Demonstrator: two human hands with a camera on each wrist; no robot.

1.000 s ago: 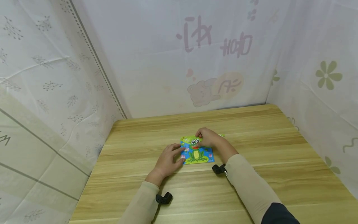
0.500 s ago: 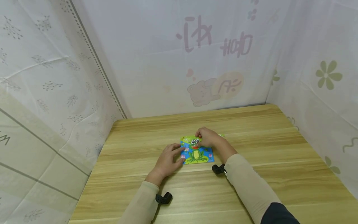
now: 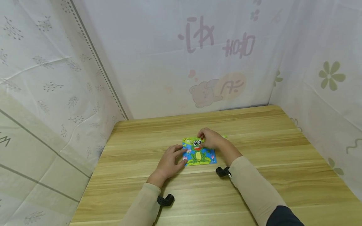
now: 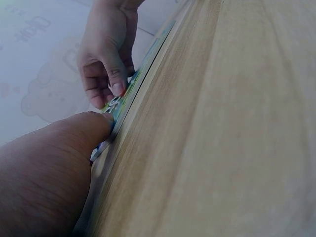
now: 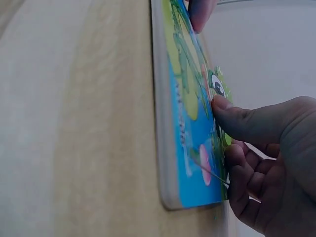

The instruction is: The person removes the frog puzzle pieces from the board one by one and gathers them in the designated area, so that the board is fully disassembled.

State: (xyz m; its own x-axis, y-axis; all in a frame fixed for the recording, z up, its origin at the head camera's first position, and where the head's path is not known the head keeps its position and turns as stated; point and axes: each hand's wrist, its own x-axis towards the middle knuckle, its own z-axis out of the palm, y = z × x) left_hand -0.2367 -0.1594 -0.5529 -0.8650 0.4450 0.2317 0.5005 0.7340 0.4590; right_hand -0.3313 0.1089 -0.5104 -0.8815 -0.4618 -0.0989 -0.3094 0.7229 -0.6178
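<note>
Pinching, the right hand (image 3: 210,138) grips the upper right of the frog board (image 3: 198,156), which lies below frame centre; the left hand (image 3: 169,161) rests, fingers relaxed, at its left edge. Seemingly a fitting step; next calls for careful alignment.

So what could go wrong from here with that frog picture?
The right hand pinches at the frog's head, so that part might slip or bend. The left hand touches only the left side of the frog picture, so a push could perhaps slide it along the table. A green bit peeks out past the right hand and might get knocked away.
</note>
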